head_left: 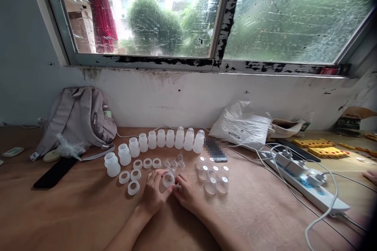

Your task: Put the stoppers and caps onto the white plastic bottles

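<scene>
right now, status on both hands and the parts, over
Left hand and right hand together hold one white ring, grip closed. Loose rings lie left, clear caps right. Bottle row stands behind, untouched.

A translucent white screw ring [168, 179] stands on edge, tilted, just above the wooden table.

Both my forearms are bare as far as they show, with no sleeve or cuff reaching the wrists. My left hand [153, 195] has no glove, ring or watch on it that I can make out. My right hand [186, 193] is likewise uncovered, fingers slim, nails short and plain; finer detail is too small to tell
</scene>
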### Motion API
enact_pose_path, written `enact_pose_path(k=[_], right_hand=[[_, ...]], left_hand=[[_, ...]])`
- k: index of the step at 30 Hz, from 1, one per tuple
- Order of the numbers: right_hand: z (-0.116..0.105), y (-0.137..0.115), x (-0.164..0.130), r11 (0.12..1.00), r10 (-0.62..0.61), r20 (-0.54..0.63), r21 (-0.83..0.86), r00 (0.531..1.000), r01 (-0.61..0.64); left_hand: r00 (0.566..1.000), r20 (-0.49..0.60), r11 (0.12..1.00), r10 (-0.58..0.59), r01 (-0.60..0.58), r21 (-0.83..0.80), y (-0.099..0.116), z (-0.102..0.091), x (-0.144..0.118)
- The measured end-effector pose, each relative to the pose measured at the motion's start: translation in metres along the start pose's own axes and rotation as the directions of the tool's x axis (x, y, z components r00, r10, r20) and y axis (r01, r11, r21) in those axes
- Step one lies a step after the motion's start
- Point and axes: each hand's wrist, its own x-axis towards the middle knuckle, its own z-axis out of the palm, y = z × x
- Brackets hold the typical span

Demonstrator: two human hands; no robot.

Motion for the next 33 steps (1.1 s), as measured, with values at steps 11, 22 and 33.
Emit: enact_pose_path(k=[11, 22, 33], right_hand=[[-0.01, 0.011, 0.008, 0.942, 0.28, -0.143, 0.231, 0.949, -0.243], [0.007, 0.012, 0.005, 0.974, 0.196, -0.127, 0.144, 0.972, -0.178], [-0.007, -0.006, 0.003, 0.954, 0.056, 0.017, 0.294, 0.998, -0.059]], left_hand=[[0.965, 0.259, 0.999, -0.026, 0.018, 0.033, 0.001, 0.004, -0.001], [0.95, 0.292, 0.986, -0.112, 0.068, 0.154, -0.003, 0.008, -0.003], [0.959, 0.151, 0.936, -0.239, 0.269, -0.226, -0.003, 0.008, 0.002]])
